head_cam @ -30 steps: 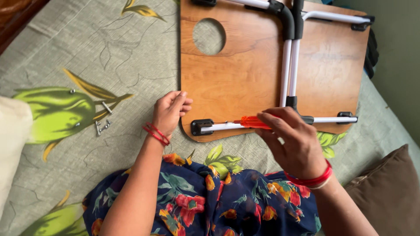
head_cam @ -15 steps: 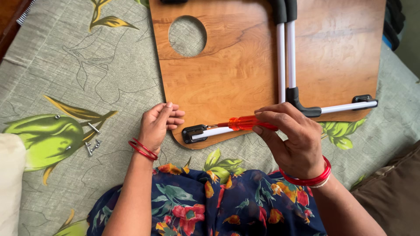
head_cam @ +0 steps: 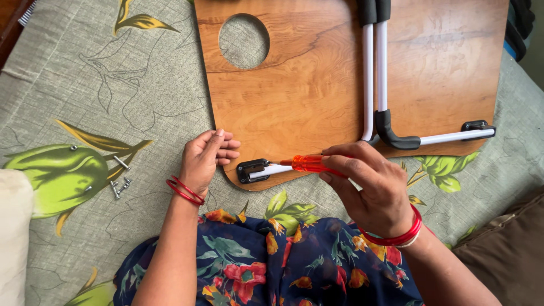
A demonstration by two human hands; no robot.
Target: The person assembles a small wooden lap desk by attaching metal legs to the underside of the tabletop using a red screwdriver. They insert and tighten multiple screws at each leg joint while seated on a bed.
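- Head view: right hand (head_cam: 371,192) closed around orange screwdriver (head_cam: 309,164), tip toward black bracket (head_cam: 252,170) between both hands.
- Left hand (head_cam: 205,158) loosely curled, holding nothing, fingertips at wooden board (head_cam: 294,96) edge.
- Loose screws (head_cam: 120,180) on bed, left of left hand.

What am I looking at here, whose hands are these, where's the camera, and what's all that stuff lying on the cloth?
There is no machine: the camera sits on a person's head and looks down at their own two hands. A wooden board with a round hole and white metal legs lies on a leaf-patterned sheet. The right hand grips an orange-handled screwdriver, its tip pointing at a black bracket near the board's corner. The left hand rests at the board's edge, holding nothing. Loose screws lie on the sheet to the left.
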